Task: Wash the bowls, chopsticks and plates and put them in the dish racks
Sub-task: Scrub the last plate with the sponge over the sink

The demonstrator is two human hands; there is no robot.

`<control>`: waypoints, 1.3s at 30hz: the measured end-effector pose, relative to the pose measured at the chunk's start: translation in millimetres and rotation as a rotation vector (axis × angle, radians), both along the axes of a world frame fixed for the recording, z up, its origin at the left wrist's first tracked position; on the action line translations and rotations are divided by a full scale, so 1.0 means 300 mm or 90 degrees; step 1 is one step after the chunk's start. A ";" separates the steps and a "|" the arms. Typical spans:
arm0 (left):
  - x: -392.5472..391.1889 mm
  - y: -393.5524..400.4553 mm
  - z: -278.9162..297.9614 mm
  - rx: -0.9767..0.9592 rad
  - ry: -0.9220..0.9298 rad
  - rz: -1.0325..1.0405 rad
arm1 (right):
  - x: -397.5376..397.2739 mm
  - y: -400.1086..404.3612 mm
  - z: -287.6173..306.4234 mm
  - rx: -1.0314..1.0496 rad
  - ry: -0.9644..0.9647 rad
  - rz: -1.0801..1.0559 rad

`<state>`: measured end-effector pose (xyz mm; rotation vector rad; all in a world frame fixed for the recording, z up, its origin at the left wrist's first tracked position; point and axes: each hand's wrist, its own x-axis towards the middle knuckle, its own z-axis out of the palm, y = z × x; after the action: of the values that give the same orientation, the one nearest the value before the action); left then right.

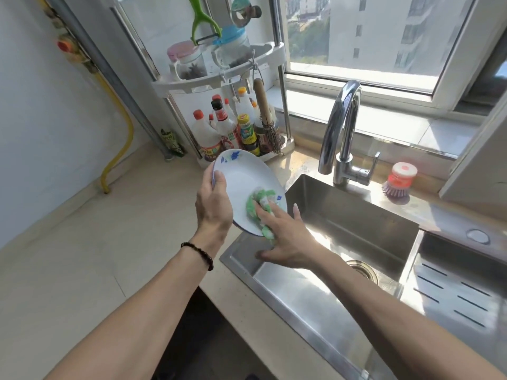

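- While the left hand (212, 207) grips the tilted plate (247, 185) by its rim, above the sink's (356, 215) left corner, the right hand (285, 237) presses a green scrub cloth (260, 204) flat-fingered against its face.
- Risk: soapy rim slips; plate drops into sink.

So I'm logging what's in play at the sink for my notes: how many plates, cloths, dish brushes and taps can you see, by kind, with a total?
Plates: 1, a white plate held at its rim by the left hand
Cloths: 1, a green cloth pressed on it by the right hand
Dish brushes: 1, a red-topped brush
Taps: 1, a chrome tap
Total: 4
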<state>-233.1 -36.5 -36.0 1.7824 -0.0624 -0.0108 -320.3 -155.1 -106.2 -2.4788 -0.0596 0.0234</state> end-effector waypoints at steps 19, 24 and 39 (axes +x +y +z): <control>0.021 0.042 -0.015 -0.021 0.034 0.021 | -0.029 0.048 0.009 0.051 -0.027 -0.009; 0.054 0.093 0.036 0.009 0.154 -0.097 | -0.053 0.014 -0.035 0.003 -0.119 -0.007; 0.001 0.026 -0.021 -0.008 0.049 0.071 | 0.006 0.024 -0.001 0.000 -0.135 -0.009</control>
<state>-232.9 -28.8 -42.5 1.7683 0.0922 0.0024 -318.7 -148.0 -106.4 -2.4726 -0.1323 -0.2446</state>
